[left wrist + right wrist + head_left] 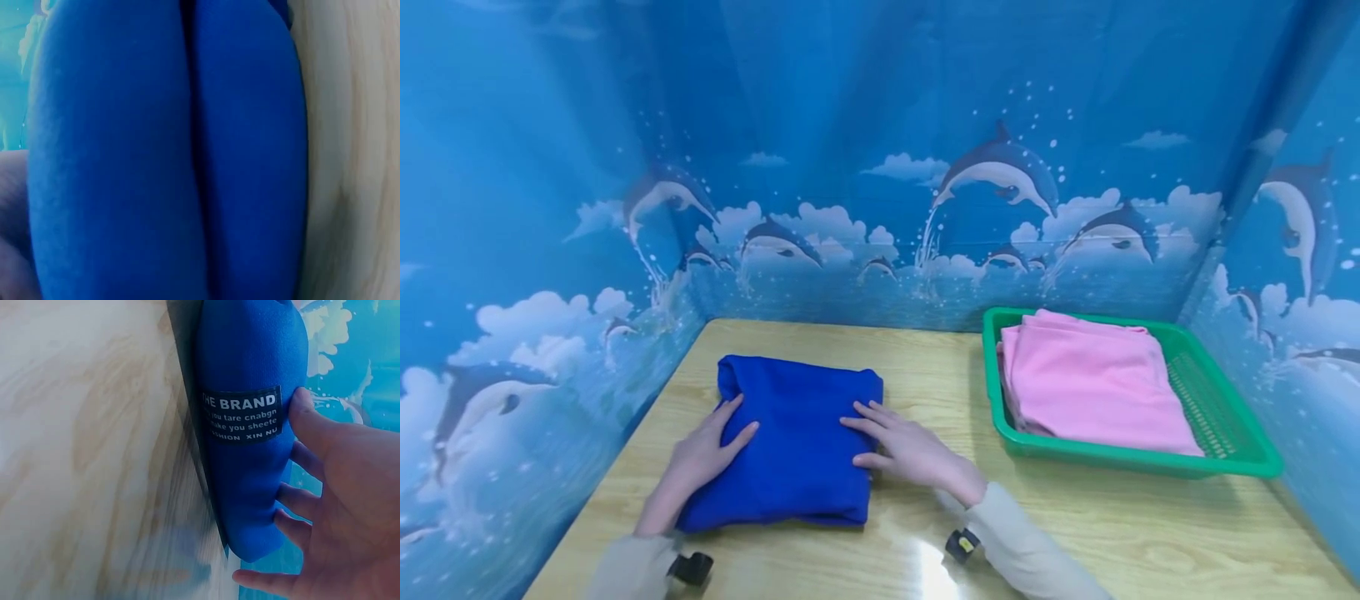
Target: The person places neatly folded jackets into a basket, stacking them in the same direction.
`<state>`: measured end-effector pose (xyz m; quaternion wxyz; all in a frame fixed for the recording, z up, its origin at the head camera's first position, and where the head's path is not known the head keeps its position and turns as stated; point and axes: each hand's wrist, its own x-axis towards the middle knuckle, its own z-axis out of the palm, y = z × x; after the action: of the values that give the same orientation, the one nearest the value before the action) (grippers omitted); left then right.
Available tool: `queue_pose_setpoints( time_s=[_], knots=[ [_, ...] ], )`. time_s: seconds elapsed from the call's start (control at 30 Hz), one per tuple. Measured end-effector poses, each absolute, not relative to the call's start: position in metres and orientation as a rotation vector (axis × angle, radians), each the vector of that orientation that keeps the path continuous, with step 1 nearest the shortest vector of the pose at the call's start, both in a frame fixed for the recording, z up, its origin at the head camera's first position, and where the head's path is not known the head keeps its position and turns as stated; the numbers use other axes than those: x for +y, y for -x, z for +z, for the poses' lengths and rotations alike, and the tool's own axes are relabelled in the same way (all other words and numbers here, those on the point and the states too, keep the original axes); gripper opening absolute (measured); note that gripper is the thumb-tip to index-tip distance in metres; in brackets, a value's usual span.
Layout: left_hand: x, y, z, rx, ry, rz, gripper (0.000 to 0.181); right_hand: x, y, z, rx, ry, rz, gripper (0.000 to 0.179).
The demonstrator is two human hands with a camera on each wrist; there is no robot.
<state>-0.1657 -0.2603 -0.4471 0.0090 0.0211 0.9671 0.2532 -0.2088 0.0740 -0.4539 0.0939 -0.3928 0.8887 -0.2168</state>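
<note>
Leftmost, the left hand (703, 454) lies along the left edge of the blue folded cloth (793, 442), its thumb on top and its fingers extended and relaxed rather than curled round anything. Just below that hand, a dark device (691, 568) sits at the wrist beside a pale sleeve. The left wrist view, close to the cloth's side, shows two thick layers with a dark crease between them.

Rightward from the left hand's thumb, the cloth spreads over the wooden table (925, 350) until it meets the other hand. It lies directly between the two hands, touched by both, so the relation that matters seems to be this flanking: neither hand is clearly nearer. Its outline is close to square, with no plain long axis.

At the cloth's right edge, the right hand (910, 446) rests spread fingertips on the top, gripping nothing. Below those fingertips, on the cloth's side, the right wrist view shows a dark label (242, 415) with white lettering.

Farther right, well apart from the right hand and nearer to it than to the left, stands a green basket (988, 375) holding pink folded cloth (1090, 383).
</note>
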Motion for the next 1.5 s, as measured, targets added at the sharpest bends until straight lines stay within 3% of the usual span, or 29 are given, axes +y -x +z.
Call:
queue_pose_setpoints(
  time_s=[1.5],
  knots=[
    [-0.132, 0.174, -0.45, 3.052, -0.181, 0.778, 0.068, 0.182, 0.181, -0.457, 2.794, 0.78, -0.924, 0.045]
  ],
)
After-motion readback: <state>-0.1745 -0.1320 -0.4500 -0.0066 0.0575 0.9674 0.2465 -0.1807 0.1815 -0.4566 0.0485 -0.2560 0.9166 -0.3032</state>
